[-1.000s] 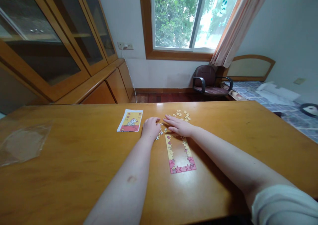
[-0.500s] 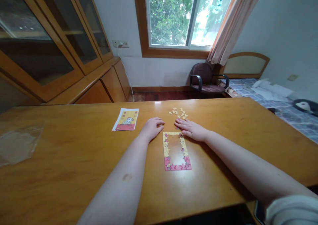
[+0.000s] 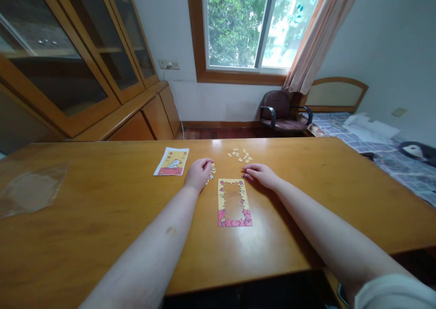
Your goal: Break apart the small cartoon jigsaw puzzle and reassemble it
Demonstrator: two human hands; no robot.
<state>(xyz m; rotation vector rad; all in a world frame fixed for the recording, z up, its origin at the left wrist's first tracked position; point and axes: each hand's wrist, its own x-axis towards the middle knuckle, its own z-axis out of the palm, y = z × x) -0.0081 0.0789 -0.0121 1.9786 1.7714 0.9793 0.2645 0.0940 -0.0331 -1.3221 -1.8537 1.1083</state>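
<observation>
A jigsaw border frame (image 3: 234,203), yellow above and pink below with an empty middle, lies flat on the wooden table (image 3: 102,218). My left hand (image 3: 197,173) rests just left of its top corner, fingers curled over a few loose pieces (image 3: 211,171). At the frame's top right corner my right hand (image 3: 260,173) pinches a small piece. A scatter of yellow loose pieces (image 3: 240,155) lies beyond both hands. A reference picture card (image 3: 171,161) sits left of my left hand.
A clear plastic bag (image 3: 29,191) lies at the table's left end. Glass-door wooden cabinets (image 3: 78,63) stand on the left. Beyond the table are a window, a dark armchair (image 3: 284,113) and a bed (image 3: 381,145) on the right.
My right hand drew back from the loose pieces to the frame's top right corner, its fingers closing into a pinch. My left hand curled over the pieces beside the frame.
</observation>
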